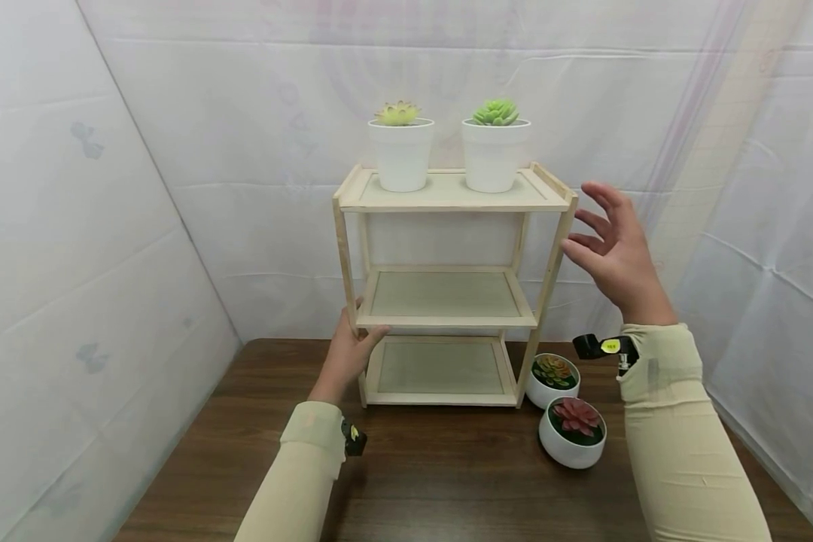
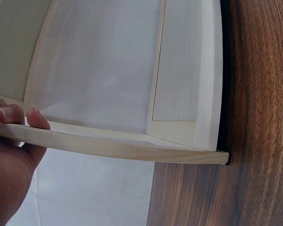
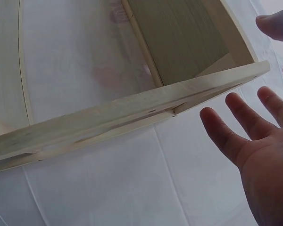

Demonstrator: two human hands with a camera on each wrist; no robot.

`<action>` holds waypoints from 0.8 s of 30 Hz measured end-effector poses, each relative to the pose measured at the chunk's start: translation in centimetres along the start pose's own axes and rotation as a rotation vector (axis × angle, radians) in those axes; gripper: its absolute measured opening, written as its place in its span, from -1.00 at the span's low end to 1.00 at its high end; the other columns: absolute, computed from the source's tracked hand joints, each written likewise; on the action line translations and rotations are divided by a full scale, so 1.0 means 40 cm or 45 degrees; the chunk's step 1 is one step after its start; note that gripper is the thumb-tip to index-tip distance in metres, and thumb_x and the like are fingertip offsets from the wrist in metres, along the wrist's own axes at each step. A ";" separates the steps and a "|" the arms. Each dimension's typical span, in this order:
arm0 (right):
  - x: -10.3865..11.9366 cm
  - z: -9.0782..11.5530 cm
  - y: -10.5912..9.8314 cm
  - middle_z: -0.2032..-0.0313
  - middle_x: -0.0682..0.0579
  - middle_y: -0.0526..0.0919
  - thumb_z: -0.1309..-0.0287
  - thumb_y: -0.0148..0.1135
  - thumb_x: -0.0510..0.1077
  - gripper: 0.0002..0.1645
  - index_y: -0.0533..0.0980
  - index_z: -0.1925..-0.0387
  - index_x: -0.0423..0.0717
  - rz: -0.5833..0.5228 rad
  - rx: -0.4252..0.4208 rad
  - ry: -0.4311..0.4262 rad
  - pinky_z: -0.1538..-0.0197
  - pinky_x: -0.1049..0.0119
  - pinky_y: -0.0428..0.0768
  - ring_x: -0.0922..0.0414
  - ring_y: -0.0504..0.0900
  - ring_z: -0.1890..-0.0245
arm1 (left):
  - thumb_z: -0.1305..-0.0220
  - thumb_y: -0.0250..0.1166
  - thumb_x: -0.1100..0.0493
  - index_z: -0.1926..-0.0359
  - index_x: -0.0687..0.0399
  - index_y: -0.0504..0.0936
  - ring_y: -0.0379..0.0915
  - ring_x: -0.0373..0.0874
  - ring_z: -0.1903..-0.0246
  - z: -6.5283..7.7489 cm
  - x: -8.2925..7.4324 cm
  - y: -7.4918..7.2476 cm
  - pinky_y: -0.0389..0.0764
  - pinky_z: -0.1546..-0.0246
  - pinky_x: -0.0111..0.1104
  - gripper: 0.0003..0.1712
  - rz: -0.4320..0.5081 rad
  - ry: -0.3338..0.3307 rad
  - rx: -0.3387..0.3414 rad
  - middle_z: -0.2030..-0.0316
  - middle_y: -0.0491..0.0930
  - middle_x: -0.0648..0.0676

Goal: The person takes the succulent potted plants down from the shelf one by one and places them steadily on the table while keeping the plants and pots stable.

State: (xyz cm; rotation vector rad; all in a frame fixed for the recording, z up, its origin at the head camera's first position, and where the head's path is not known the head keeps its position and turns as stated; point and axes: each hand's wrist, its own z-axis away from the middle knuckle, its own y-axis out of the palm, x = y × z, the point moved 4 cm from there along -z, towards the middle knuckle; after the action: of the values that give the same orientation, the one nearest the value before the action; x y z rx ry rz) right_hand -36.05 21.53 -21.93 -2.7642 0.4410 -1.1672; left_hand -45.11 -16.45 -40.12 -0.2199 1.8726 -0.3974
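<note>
A pale wooden three-tier shelf [image 1: 447, 295] stands upright on the table. My left hand [image 1: 345, 354] grips its left front post around the middle tier, and in the left wrist view the fingers curl over that wooden post [image 2: 104, 145]. Beside the top right corner, my right hand [image 1: 616, 256] is raised with its fingers spread and nothing in it. Its fingers [image 3: 220, 134] stand apart from the right side frame [image 3: 127, 104] in the right wrist view. On the top tier sit two white pots, one with a yellowish succulent [image 1: 401, 154], the other with a green succulent [image 1: 496, 154].
Two low white bowls stand on the brown table [image 1: 433, 474] by the shelf's right foot: an orange-green succulent [image 1: 553, 376] behind, a red succulent [image 1: 573, 433] in front. A white sheet [image 1: 257, 150] hangs close behind, with more sheeting at both sides.
</note>
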 end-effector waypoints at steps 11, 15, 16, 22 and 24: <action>-0.005 -0.028 0.019 -0.48 0.05 0.08 -0.06 0.32 -0.40 -0.02 0.13 -0.45 0.11 0.082 0.019 -0.001 -0.03 0.57 0.50 0.09 0.39 -0.27 | -0.10 0.30 -0.35 -0.51 0.01 -0.07 0.28 0.08 -0.34 -0.002 -0.001 0.001 0.43 -0.27 -0.02 0.16 0.029 0.027 0.005 -0.41 0.20 0.20; -0.006 -0.036 0.024 -0.47 0.07 0.09 -0.07 0.32 -0.40 -0.03 0.13 -0.44 0.11 0.089 0.018 0.016 0.00 0.56 0.49 0.15 0.44 -0.21 | -0.11 0.31 -0.31 -0.50 0.06 -0.06 0.30 0.10 -0.33 -0.002 -0.003 0.001 0.43 -0.26 -0.02 0.14 0.043 0.045 0.012 -0.39 0.22 0.22; -0.006 -0.038 0.026 -0.47 0.08 0.10 -0.07 0.32 -0.39 -0.03 0.13 -0.44 0.12 0.088 0.020 0.021 0.00 0.55 0.49 0.16 0.45 -0.20 | -0.11 0.32 -0.31 -0.50 0.05 -0.06 0.29 0.10 -0.33 -0.002 -0.003 0.001 0.43 -0.27 -0.02 0.14 0.047 0.045 0.011 -0.39 0.22 0.22; -0.004 -0.049 0.042 -0.45 0.02 0.11 -0.07 0.31 -0.40 -0.07 0.17 -0.42 0.09 -0.019 0.034 0.013 0.03 0.54 0.51 0.18 0.51 -0.11 | -0.11 0.31 -0.33 -0.51 0.04 -0.07 0.26 0.08 -0.35 -0.001 -0.002 0.000 0.40 -0.29 -0.01 0.15 0.030 0.036 0.005 -0.41 0.20 0.20; -0.004 -0.051 0.047 -0.45 0.01 0.12 -0.07 0.30 -0.41 -0.08 0.17 -0.42 0.07 -0.047 0.036 0.001 0.05 0.55 0.53 0.18 0.53 -0.07 | -0.11 0.30 -0.33 -0.51 0.04 -0.07 0.26 0.09 -0.35 -0.001 -0.002 0.000 0.40 -0.29 0.00 0.14 0.033 0.035 0.006 -0.40 0.21 0.20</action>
State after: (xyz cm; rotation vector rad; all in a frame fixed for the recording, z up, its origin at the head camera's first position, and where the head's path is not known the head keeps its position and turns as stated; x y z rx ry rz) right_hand -38.01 19.83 -21.00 -2.7595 0.3721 -1.1729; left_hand -45.13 -16.42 -40.04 -0.1878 1.8994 -0.3887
